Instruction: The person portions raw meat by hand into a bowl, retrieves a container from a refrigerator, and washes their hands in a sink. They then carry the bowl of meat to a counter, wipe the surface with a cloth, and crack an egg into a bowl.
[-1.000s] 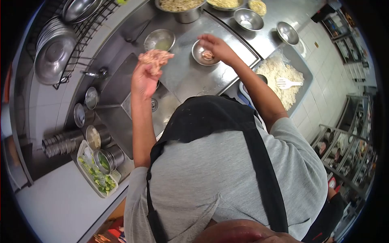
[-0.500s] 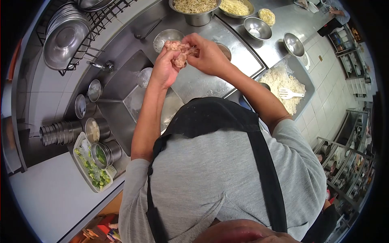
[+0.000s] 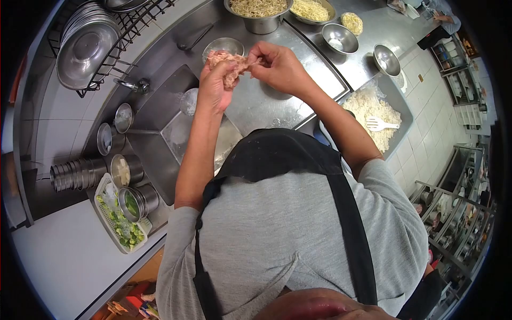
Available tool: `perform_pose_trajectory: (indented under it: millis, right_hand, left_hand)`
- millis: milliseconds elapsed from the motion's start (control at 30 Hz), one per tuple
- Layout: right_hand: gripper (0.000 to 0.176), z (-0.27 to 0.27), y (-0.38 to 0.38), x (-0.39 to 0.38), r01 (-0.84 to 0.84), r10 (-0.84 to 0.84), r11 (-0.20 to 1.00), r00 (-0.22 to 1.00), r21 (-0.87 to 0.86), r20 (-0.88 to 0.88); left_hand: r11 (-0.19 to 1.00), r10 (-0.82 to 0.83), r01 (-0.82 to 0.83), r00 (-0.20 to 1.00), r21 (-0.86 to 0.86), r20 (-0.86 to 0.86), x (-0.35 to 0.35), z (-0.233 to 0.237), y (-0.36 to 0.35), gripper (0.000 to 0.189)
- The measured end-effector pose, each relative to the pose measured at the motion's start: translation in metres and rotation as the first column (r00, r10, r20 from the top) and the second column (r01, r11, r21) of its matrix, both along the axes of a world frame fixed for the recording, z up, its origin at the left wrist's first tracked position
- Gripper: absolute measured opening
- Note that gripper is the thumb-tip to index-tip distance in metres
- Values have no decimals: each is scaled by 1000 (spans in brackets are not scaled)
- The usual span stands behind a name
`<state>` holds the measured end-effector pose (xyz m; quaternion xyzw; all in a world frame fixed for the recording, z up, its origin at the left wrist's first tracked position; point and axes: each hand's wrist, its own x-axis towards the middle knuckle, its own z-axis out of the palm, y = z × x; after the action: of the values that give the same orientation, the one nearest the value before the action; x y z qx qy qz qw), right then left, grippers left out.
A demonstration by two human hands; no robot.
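Observation:
A lump of pale pink raw meat (image 3: 230, 78) is held up over the steel counter in front of me. My left hand (image 3: 215, 89) is closed around its lower side, thumb on top. With fingertips pinched together, my right hand (image 3: 281, 68) grips a thin end of the same meat, stretched a little to the right of the lump. Just behind the meat stands a small metal bowl (image 3: 224, 46), partly covered by it. What lies under my right hand is mostly hidden.
A sink (image 3: 154, 149) lies to the left, with a faucet (image 3: 140, 85). Bean sprouts fill a metal pot (image 3: 261, 24) at the back. On the right sits a tub of rice (image 3: 406, 120) with a white paddle (image 3: 380, 124). Another person (image 3: 445, 24) stands at far right.
My right hand has shifted slightly right and away from the lump, drawing out a thin piece. My left hand has tilted a little left with the meat.

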<state>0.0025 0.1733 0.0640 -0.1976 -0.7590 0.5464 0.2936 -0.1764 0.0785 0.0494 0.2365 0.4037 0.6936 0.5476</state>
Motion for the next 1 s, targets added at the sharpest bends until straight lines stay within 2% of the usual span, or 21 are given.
perform_pose_trajectory:
  millis: [33, 100, 133, 200, 233, 267, 300, 333, 400, 533, 667, 767, 833, 900, 967, 1000]
  right_hand:
    - [22, 0, -1, 0, 0, 0, 1000, 1000, 1, 2]
    - [25, 3, -2, -2, 55, -82, 985, 983, -163, -164]
    - [25, 4, -2, -2, 53, -80, 985, 983, -162, -164]
    - [26, 5, -2, 1, 12, -13, 988, 1000, -152, -4]
    - [26, 4, 1, 3, 16, -17, 988, 1000, -151, -4]
    - [25, 3, 7, 5, -13, -26, 917, 995, -398, -94]
    - [24, 2, 14, 8, -61, -61, 787, 982, -613, -177]
    - [24, -5, 23, 10, -49, -71, 791, 983, -610, -171]
    - [25, -19, 37, 18, -338, -39, 539, 905, -772, -423]
    - [24, -33, 34, 21, -274, -96, 518, 922, -810, -374]
    - [22, -49, 29, 23, -327, -135, 435, 897, -839, -420]
    - [32, -58, 29, 24, -417, -81, 393, 872, -820, -483]
    - [31, -36, 13, 23, -239, -187, 368, 927, -898, -324]
    - [30, -36, 14, 24, -231, -179, 407, 929, -884, -325]
    - [28, -38, 17, 24, -226, -165, 445, 930, -867, -327]
    - [24, -42, 22, 23, -203, -159, 513, 932, -834, -325]
  left_hand:
    - [1000, 0, 0, 1000, 1, 2, -3, 1, -1, 35]
    - [999, -4, 2, 999, 52, 35, -9, 5, -2, 34]
    - [999, -2, 0, 999, 54, 35, -7, 6, -1, 34]
    - [999, -14, 14, 1000, 40, -2, -2, 8, 3, 33]
    - [999, -18, 18, 1000, 40, -2, -4, 11, 3, 33]
    - [997, -4, 2, 1000, 80, 23, -7, 15, 2, 33]
    - [993, 6, -12, 999, 119, 52, -11, 16, 1, 33]
    - [992, -5, -2, 998, 124, 58, -16, 16, 0, 33]
    - [994, 55, -59, 998, 95, 42, -26, 15, -4, 35]
    - [997, 68, -71, 994, 33, 84, -22, 7, -13, 32]
    - [999, 1, 1, 997, -32, 79, -15, -10, -15, 36]
    - [992, -43, 49, 998, -117, 55, -9, -7, -16, 38]
    - [990, -64, 66, 998, -127, 23, -9, -9, -15, 36]
    - [987, -87, 85, 996, -139, -10, -9, -12, -14, 35]
    - [983, -148, 132, 981, -125, -123, -10, -15, -12, 39]
    - [983, -147, 132, 981, -127, -124, -8, -14, -11, 39]
